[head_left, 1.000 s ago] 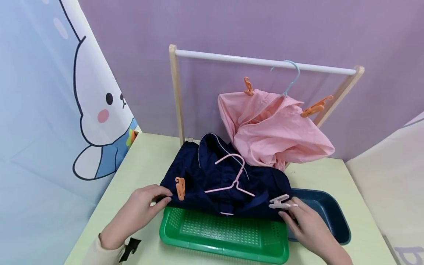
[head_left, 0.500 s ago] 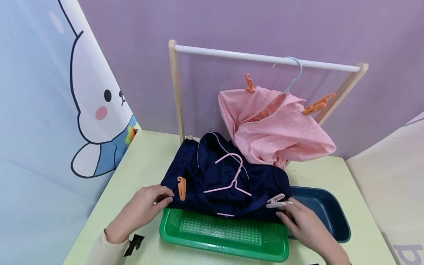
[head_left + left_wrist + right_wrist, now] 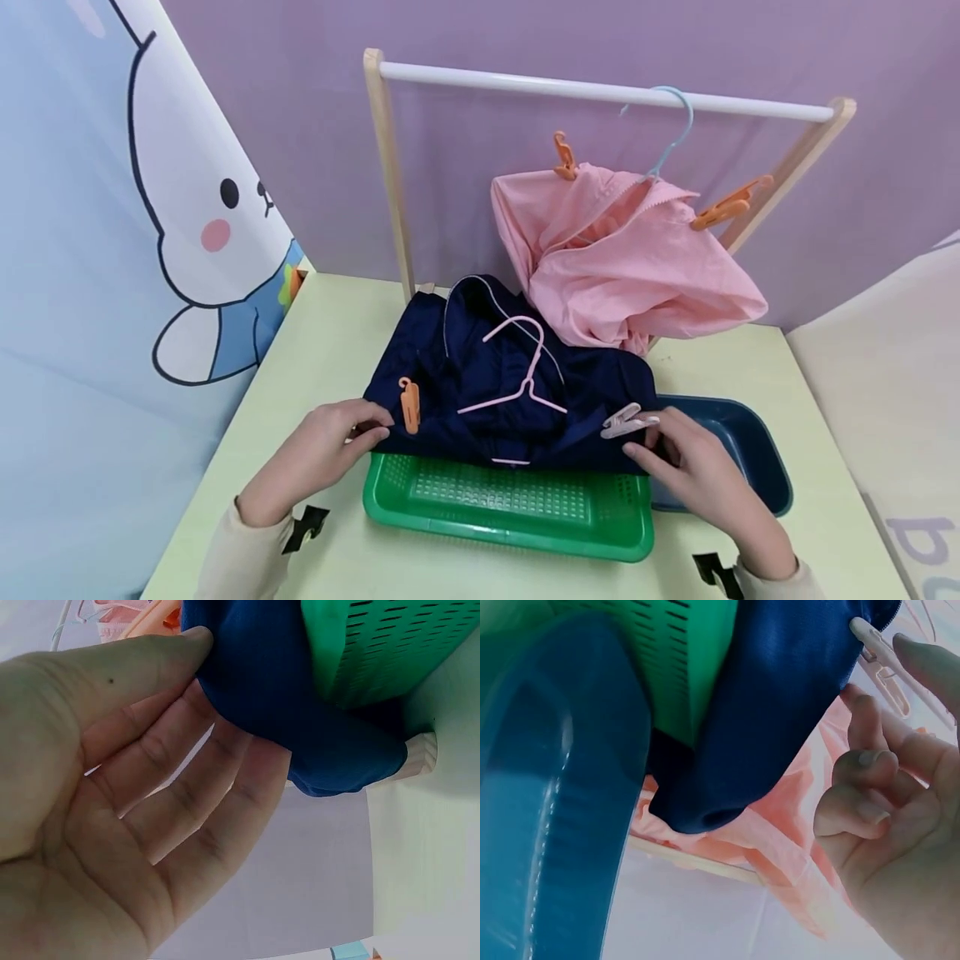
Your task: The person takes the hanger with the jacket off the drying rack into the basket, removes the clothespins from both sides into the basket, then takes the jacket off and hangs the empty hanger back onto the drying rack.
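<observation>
A folded navy jacket [image 3: 442, 342] with a zip lies over a green basket [image 3: 502, 529]. My left hand [image 3: 335, 442] pinches its left front corner between thumb and fingers; the left wrist view shows the thumb on the cloth [image 3: 259, 667]. My right hand [image 3: 693, 467] is at the right corner, thumb and index finger apart, the index fingertip right at the jacket's edge in the right wrist view. A pale pink clothespin [image 3: 622, 422] lies on the jacket beside those fingers. Also on the jacket are an orange clothespin [image 3: 410, 407] and a small pink hanger [image 3: 527, 385].
Behind stands a clothes rack with a white rail [image 3: 517, 82]. From it a pink garment [image 3: 630, 279] hangs on a blue hanger [image 3: 670, 148], with orange clothespins [image 3: 565, 157] clipped on. A dark blue tray [image 3: 765, 450] sits to the right of the basket.
The head view has tilted, so the rack stands higher in the frame. The right hand has loosened, its thumb and fingers farther apart, and the pale pink clothespin has turned slightly. The left hand keeps its pinch.
</observation>
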`<state>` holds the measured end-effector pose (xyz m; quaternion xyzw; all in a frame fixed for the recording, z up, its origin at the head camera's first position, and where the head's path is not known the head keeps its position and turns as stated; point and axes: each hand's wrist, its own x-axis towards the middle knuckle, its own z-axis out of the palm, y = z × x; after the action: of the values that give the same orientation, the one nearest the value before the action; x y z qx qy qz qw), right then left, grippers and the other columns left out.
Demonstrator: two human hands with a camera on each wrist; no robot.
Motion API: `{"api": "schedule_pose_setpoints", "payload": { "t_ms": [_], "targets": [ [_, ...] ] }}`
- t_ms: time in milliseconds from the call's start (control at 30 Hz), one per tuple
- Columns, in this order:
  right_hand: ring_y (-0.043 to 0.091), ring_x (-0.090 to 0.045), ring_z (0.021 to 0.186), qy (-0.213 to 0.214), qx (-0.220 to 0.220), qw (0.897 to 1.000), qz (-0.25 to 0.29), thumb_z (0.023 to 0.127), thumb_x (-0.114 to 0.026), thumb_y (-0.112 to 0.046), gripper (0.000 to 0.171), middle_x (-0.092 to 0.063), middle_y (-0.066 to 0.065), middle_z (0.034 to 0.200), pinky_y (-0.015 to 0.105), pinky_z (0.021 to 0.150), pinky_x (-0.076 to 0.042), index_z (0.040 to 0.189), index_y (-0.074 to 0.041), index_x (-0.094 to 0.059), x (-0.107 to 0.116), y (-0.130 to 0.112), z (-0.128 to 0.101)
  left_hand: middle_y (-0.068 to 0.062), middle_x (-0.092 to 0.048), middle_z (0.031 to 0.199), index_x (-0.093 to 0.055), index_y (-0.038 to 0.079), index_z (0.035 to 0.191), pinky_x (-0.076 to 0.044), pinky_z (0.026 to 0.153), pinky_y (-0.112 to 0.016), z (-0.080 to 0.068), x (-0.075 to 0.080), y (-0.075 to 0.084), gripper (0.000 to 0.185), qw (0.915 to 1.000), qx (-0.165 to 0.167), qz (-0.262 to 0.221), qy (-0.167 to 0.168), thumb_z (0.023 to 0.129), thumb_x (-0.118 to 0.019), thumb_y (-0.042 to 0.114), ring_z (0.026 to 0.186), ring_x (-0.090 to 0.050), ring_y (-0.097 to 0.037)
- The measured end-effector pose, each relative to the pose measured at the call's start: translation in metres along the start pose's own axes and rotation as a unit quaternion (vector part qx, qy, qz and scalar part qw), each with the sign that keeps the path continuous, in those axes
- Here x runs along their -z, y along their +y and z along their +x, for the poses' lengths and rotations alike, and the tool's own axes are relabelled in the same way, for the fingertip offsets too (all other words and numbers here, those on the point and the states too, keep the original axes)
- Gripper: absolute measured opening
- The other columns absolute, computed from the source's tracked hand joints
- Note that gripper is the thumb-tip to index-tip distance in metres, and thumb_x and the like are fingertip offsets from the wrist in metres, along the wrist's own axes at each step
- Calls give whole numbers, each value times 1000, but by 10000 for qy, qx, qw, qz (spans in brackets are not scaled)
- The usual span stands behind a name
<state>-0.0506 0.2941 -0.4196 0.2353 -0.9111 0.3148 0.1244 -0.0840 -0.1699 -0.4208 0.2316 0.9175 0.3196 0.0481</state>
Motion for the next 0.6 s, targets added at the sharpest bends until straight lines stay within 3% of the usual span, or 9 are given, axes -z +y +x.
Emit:
{"api": "schedule_pose_setpoints", "payload": {
  "t_ms": [233,400,600],
  "targets": [
    [5,-41,60,59,-138,9960,877,78,-81,7,48,-53,-5,88,20,50,-36,121,-8,-66,2,7,11,14,-65,91,-72,18,101,-54,69,-29,1,0,-3,12,9998,-164,-64,9,95,-70,9,79,-60,-4],
    [8,-43,63,101,-200,9928,1179,75,-78,16,50,-57,4,100,24,50,-37,119,-4,-66,8,5,15,12,-66,92,-73,18,101,-55,69,-29,4,0,-5,9,9996,-229,-142,-30,96,-69,11,79,-60,-4],
    [11,-43,65,131,-187,9921,1232,74,-75,20,40,-57,14,103,26,53,-37,109,2,-68,20,-25,26,9,-68,93,-73,17,101,-55,70,-29,4,1,-5,7,9998,-147,-131,-100,97,-68,14,80,-61,-5]
  ]
}}
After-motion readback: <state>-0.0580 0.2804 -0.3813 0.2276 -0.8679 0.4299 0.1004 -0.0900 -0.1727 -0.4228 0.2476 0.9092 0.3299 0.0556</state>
